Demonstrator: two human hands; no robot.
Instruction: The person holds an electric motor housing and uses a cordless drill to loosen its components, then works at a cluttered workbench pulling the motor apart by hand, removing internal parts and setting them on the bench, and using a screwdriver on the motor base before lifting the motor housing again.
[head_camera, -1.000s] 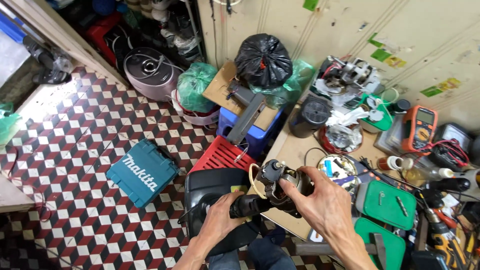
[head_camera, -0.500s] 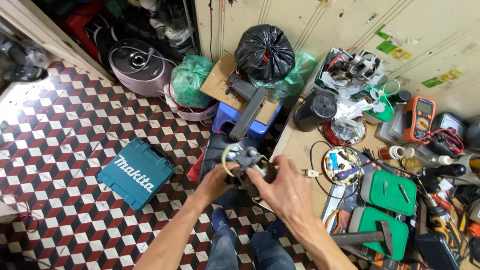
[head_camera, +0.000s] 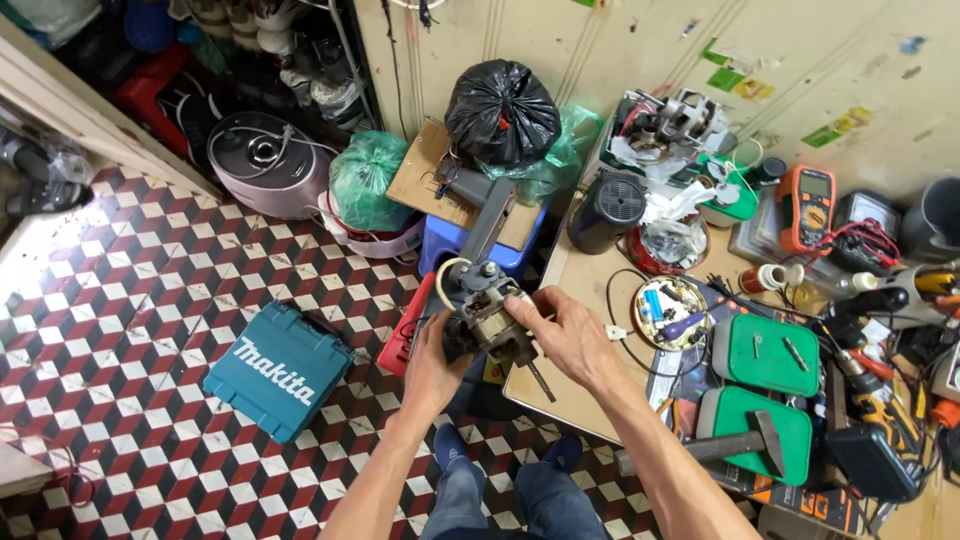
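Observation:
Both my hands hold a small electric motor with exposed windings and a metal shaft, lifted above the floor at the left edge of the workbench. My left hand cups it from below and behind. My right hand grips its right side, fingers across the top. A pale wire loop curls up from the motor's top left. The shaft pokes down and right past my right palm.
A teal tool case lies on the chequered floor at left. Behind stand a black bin bag, green bags, a blue stool and a red crate. The bench holds green boxes, a hammer, an orange multimeter, a black fan housing and clutter.
My hands have raised the motor from low over the dark seat and turned it. The view has shifted, and the motor now sits higher and nearer the bench edge.

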